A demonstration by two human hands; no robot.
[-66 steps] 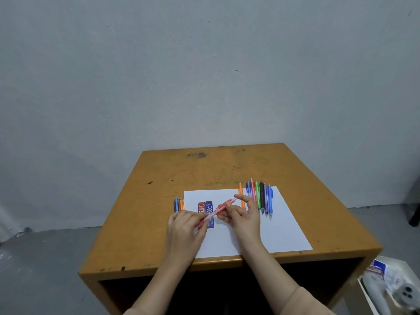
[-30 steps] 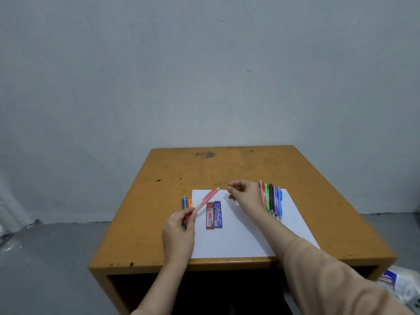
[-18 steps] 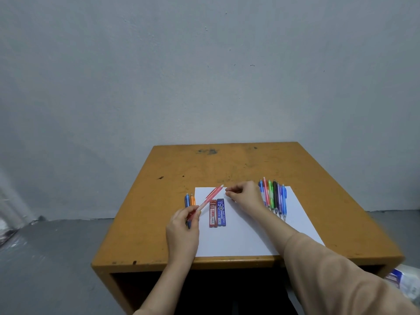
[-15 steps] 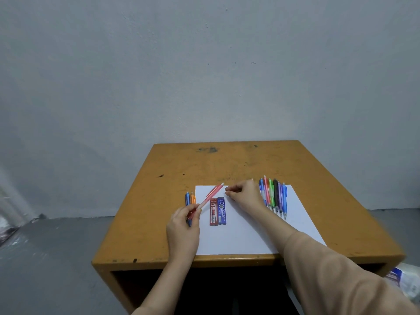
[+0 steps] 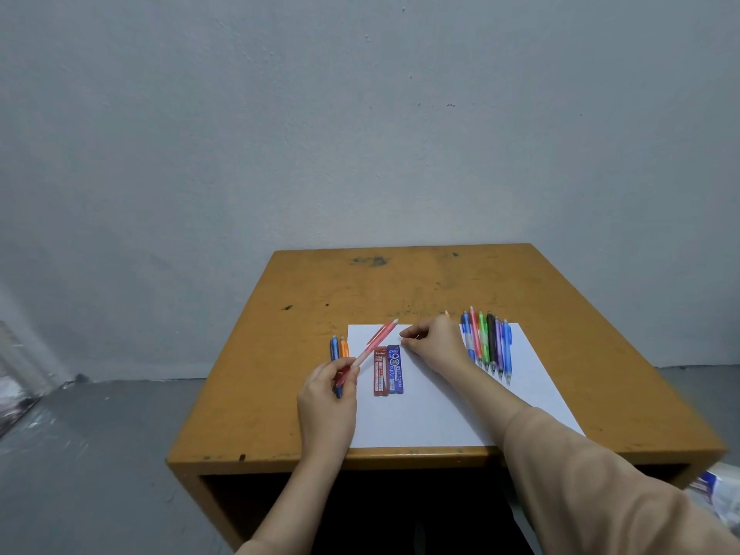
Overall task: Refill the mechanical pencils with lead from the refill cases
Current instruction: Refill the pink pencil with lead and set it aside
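My left hand (image 5: 326, 398) grips the lower end of a red mechanical pencil (image 5: 376, 340), which slants up and to the right over the white paper (image 5: 440, 418). A red lead refill case (image 5: 380, 370) and a blue one (image 5: 395, 370) lie side by side on the paper. My right hand (image 5: 436, 346) hovers just above the blue case's top, its fingertips pinching a tiny piece that looks like the pencil's cap. Right of that hand lies a row of several coloured pencils (image 5: 486, 342). A blue pencil (image 5: 333, 348) and an orange pencil (image 5: 344, 347) lie left of the paper.
The work sits on a worn yellow wooden table (image 5: 400, 282) against a grey wall. The paper reaches the table's front edge. A white bag with packaging (image 5: 720, 494) lies on the floor at the lower right.
My right hand let go of the red pencil's upper end, drew away with pinched fingers and came down near the blue case's top. My left hand kept the pencil, almost still.
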